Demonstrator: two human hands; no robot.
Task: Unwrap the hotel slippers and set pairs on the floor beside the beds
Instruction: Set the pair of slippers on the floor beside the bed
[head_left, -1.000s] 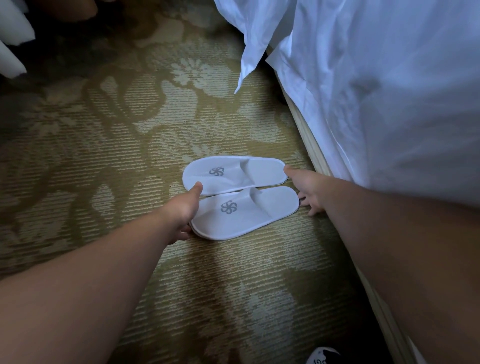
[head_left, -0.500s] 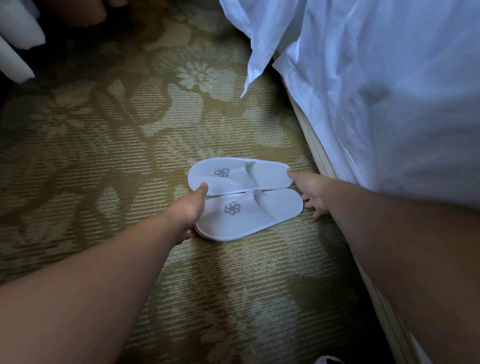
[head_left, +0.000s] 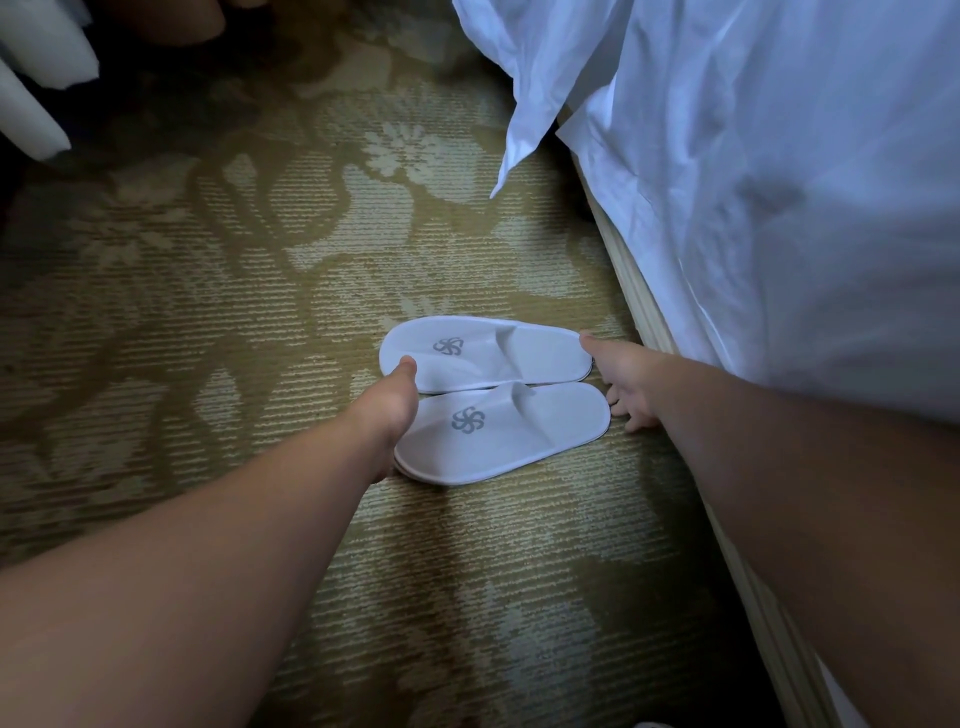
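Two white hotel slippers with grey pinwheel logos lie side by side on the patterned carpet, toes to the left. The far slipper (head_left: 488, 353) sits just behind the near slipper (head_left: 504, 434). My left hand (head_left: 395, 405) rests against their toe ends, thumb on the far one. My right hand (head_left: 623, 379) touches the heel ends, fingers spread, index on the far slipper's heel. Neither hand grips anything.
The bed's white sheet (head_left: 753, 182) hangs at the right over a pale wooden bed base (head_left: 644, 312). The green-and-cream floral carpet (head_left: 260, 312) spreads to the left. White cloth shapes (head_left: 36, 78) sit at the top left corner.
The slippers and both hands stay in nearly the same place; the view has shifted slightly, and my hands keep pressing the pair's ends.
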